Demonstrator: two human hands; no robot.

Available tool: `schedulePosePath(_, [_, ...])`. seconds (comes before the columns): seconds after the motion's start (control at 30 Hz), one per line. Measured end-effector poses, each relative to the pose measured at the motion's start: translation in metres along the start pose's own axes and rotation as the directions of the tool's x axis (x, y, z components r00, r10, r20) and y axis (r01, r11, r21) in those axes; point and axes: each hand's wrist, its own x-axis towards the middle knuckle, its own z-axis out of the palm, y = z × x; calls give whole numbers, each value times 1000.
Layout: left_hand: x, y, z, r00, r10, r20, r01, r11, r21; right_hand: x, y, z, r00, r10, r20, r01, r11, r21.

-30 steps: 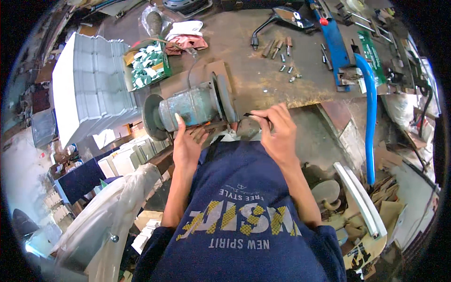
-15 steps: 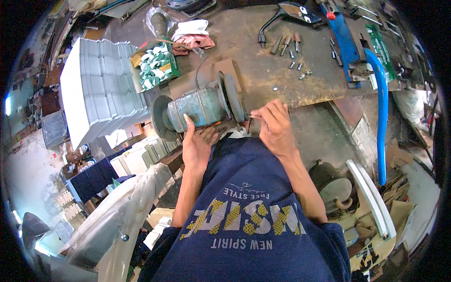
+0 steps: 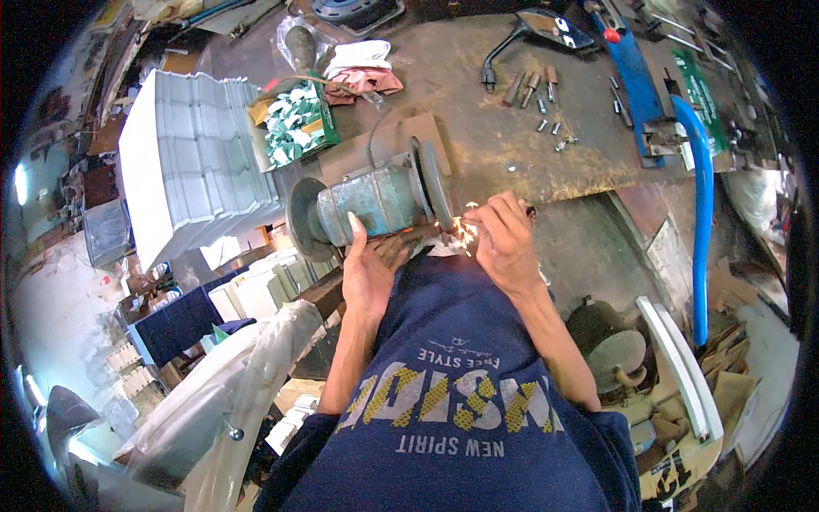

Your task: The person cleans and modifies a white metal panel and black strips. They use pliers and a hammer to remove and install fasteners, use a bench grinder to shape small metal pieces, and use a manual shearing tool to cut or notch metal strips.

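A worn blue-grey bench grinder (image 3: 363,205) lies across the bench's near edge, with a wheel at each end. My left hand (image 3: 368,282) is open at the grinder's near side, its thumb raised against the housing and its fingers by the lower edge. At the right grinding wheel (image 3: 437,186), my right hand (image 3: 505,243) is closed in a pinch. Bright sparks (image 3: 463,232) fly between the wheel and those fingertips. Whatever small piece is pinched there is hidden by the fingers and the glare.
Left of the grinder stand a stack of pale folded sheets (image 3: 205,145) and a box (image 3: 332,130) of green and white scraps. Farther back lie cloths (image 3: 367,61), a mirror (image 3: 554,28) and wooden-handled tools (image 3: 531,88). A blue tube (image 3: 703,230) hangs off the bench at right.
Sparks have appeared at the right wheel, where none showed before. My right hand has drawn slightly closer to that wheel's near edge. The whole view has shifted a little.
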Motion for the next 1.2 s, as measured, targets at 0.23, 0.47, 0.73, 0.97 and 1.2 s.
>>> schedulePosePath(0.23, [-2, -2, 1, 1000, -22, 18, 22, 1000, -19, -2, -2, 1, 999, -17, -40, 17, 1000, 4])
schedulePosePath(0.47, [-3, -1, 6, 1000, 11, -20, -9, 996, 86, 3, -13, -6, 994, 28, -110, -23, 999, 49])
schedulePosePath(0.73, [-2, 4, 1, 1000, 4, 1, -4, 995, 101, -14, -12, -24, 838, 545, -43, -509, 807, 300])
schedulePosePath(0.97, [-3, -3, -4, 1000, 3, -18, -2, 997, 79, -25, -39, -8, 932, 339, -132, -341, 940, 2])
schedulePosePath(1.2, [1, 1, -13, 999, -23, 28, 19, 991, 132, -30, -51, 20, 971, 207, -120, -221, 967, -123])
